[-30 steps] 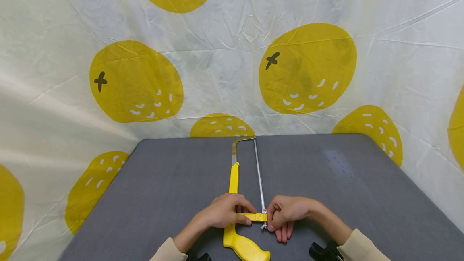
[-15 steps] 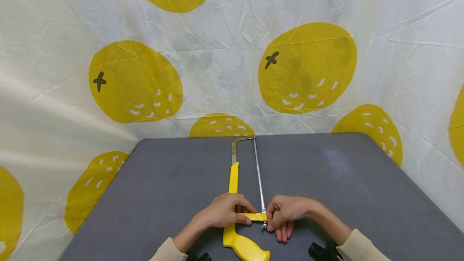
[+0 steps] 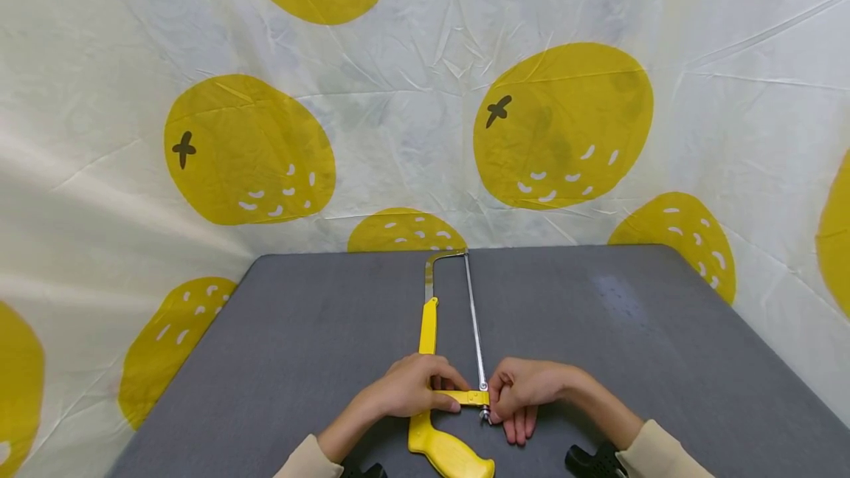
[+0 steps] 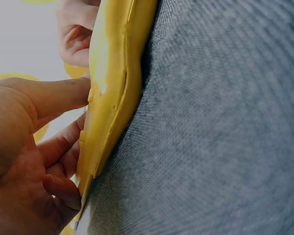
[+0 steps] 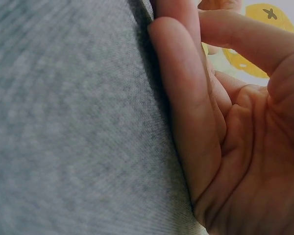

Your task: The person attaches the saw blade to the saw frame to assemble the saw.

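Evidently for steadiness, the hacksaw (image 3: 428,327) lies flat on the desk (image 3: 319,345), its yellow crossbar (image 3: 468,397) pinched by the left hand (image 3: 421,386); the right hand (image 3: 521,388) appears to pinch the wing nut (image 3: 485,416) just past the crossbar, though the contact is partly hidden

One hacksaw (image 3: 429,327) at lower centre of the head view, with one blade (image 3: 474,316) and one wing nut (image 3: 485,414). One left hand (image 3: 413,387), one right hand (image 3: 527,387); at the bottom, two cream cuffs (image 3: 660,452) and two black wrist devices (image 3: 593,462). One grey table (image 3: 319,330). One white sheet (image 3: 398,142), nine yellow fruit prints (image 3: 564,127).
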`<state>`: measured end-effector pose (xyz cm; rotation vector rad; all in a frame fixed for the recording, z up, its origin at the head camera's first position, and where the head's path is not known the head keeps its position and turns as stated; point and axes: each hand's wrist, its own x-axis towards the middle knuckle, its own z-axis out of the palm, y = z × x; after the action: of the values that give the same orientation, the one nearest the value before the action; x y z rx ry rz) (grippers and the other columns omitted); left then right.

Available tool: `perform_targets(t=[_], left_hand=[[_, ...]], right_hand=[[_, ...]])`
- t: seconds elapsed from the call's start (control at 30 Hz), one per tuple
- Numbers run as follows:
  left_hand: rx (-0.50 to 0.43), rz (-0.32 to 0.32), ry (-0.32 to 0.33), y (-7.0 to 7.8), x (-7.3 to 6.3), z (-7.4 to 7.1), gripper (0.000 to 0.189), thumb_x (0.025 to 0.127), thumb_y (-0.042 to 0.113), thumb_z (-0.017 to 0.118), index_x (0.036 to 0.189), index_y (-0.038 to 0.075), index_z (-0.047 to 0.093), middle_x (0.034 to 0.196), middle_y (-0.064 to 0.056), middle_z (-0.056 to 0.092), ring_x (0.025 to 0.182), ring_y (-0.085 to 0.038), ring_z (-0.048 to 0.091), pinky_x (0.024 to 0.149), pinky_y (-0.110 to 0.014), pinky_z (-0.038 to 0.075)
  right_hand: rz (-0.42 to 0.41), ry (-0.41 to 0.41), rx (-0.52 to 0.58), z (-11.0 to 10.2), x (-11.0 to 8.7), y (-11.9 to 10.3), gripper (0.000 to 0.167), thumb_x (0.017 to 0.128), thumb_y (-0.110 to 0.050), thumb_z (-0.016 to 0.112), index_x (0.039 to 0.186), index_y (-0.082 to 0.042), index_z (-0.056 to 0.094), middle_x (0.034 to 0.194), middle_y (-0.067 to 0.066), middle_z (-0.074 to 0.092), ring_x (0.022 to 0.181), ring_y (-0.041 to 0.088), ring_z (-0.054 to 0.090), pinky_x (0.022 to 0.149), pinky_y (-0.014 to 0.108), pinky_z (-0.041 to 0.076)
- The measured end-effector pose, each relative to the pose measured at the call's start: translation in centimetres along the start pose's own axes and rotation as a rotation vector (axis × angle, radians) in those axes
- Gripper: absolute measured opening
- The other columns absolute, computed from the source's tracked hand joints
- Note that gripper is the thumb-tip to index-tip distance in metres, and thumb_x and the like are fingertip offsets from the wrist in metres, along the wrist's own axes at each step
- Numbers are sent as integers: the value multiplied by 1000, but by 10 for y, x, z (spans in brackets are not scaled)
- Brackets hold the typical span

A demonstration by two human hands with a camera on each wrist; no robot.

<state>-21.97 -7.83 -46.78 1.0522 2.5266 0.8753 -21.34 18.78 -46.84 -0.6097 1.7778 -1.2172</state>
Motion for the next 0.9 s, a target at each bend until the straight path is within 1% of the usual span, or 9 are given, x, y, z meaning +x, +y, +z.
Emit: perform_targets(t=[0.17,0.27,0.37,0.47,0.53,0.7,0.9], left_hand=[[4,-3,2,1,0,0,24,88,32,83,111,35,80,85,18,63,71,6,53,64,-16,42],[4,-2,2,2,0,0,24,88,32,83,111,35,80,85,18,63,72,6,53,64,-16,42],[-3,2,-1,2,1,0,24,88,31,83,112,34,80,85,18,63,71,6,53,64,-16,43],[-11,2,-6,1,1,-1,24,88,31,82,112,34,80,85,18,63,71,5,53,64,-16,43],[-17,-2,-10,1,1,-1,24,89,31,82,112,34,80,85,17,63,71,5,53,64,-16,43],[-34,-8,-12,2,0,-1,24,89,32,82,112,33,80,86,17,64,72,5,54,65,-17,44],[-34,-8,-13,1,0,0,24,88,31,83,112,34,80,86,17,64,72,5,54,65,-17,44]], right_hand=[[-14,-10,0,0,-1,0,21,92,-5,62,97,15,69,76,22,76,58,6,72,50,21,55],[-6,-15,-2,-1,-1,-1,25,95,-11,65,97,13,70,77,21,76,58,6,72,51,21,55],[12,-9,9,-2,-2,-3,33,99,-22,66,96,10,73,79,28,75,57,7,72,50,21,55],[29,9,16,-1,-1,-5,40,101,-31,66,94,8,74,80,34,73,54,7,71,48,20,53],[35,26,15,0,-1,-6,42,100,-32,68,92,8,75,77,30,74,53,7,70,47,20,53],[39,67,3,5,0,-8,41,96,-31,72,89,9,74,67,11,75,50,6,69,45,19,51],[47,91,-10,8,0,-8,41,96,-30,72,87,10,74,64,7,75,49,6,68,44,19,50]])
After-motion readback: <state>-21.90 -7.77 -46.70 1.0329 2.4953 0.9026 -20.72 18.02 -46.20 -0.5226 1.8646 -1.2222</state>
